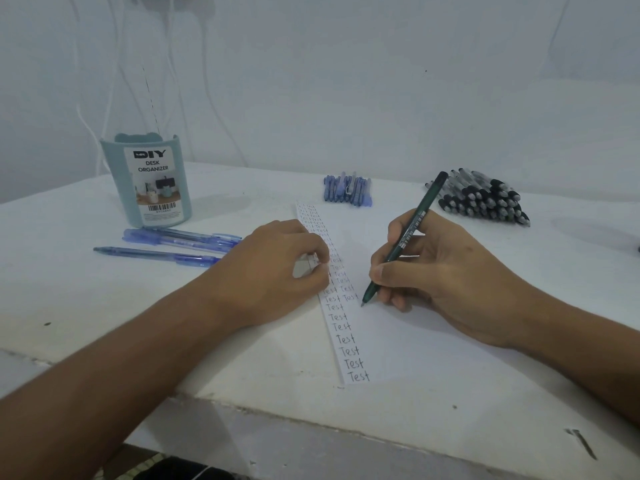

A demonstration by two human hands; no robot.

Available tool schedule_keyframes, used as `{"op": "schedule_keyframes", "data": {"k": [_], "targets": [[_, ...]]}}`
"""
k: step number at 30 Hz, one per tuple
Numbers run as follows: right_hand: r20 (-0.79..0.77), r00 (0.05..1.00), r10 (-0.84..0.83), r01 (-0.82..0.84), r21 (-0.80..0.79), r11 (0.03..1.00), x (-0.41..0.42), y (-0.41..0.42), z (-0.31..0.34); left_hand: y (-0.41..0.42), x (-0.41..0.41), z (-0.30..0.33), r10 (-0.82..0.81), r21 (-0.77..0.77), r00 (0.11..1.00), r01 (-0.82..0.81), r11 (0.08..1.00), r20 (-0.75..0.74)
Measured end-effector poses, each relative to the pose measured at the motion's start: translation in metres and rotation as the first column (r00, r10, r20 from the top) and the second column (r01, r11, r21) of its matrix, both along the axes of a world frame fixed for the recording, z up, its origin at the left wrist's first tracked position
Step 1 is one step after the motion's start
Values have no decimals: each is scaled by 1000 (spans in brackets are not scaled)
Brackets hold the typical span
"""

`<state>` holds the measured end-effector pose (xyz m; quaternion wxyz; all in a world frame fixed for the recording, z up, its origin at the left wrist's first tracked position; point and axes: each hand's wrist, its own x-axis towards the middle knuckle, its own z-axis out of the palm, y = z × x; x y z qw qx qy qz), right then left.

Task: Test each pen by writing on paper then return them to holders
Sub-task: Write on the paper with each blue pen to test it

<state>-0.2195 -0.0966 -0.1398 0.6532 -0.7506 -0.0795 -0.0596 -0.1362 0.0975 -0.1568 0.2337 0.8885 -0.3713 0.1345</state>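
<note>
My right hand point(446, 271) grips a dark green pen point(405, 237) in a writing hold, its tip touching the white paper point(349, 341) just right of a column of "Test" words. My left hand point(277, 271) rests on the paper's left edge with its fingers curled, pinching the edge. A teal desk organizer point(147, 181) stands at the back left. Three blue pens point(173, 245) lie in front of it. A small pile of blue pens point(348, 190) lies behind the paper. A large heap of black pens point(485, 199) lies at the back right.
The white table point(104, 306) ends in a front edge close to my forearms. A white wall with hanging cables rises behind the table. A dark nail-like object point(583, 443) lies near the front right corner.
</note>
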Motion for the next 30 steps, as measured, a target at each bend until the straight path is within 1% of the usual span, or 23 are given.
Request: {"op": "schedule_keyframes", "data": {"k": [3,6,9,11,14,18,23,28,30], "targets": [[-6,1000,15,-15,25,1000,1,-1,0,0,1,1,3,8,1000,-3,1000,-3],[9,1000,-5,5,2,1000,2,0,-1,0,1,1,-4,57,1000,4,998,-4],[7,1000,-24,23,81,996,3,-3,1,1,2,1,-17,78,999,19,997,-36],[23,997,-77,74,114,991,4,-4,3,1,3,3,-24,92,998,29,995,-62],[36,985,-168,163,117,980,9,-7,8,5,7,5,-5,149,998,15,989,-67],[25,970,-243,241,74,968,14,-12,16,8,13,8,40,196,998,-30,980,-45],[25,956,-293,292,31,956,17,-15,21,-5,25,13,95,336,995,-88,938,-6],[7,952,-306,306,0,952,15,-18,23,-7,35,15,125,374,992,-110,921,-16],[-14,947,-321,321,0,947,15,-20,27,-9,33,16,127,356,992,-114,927,-11]]}}
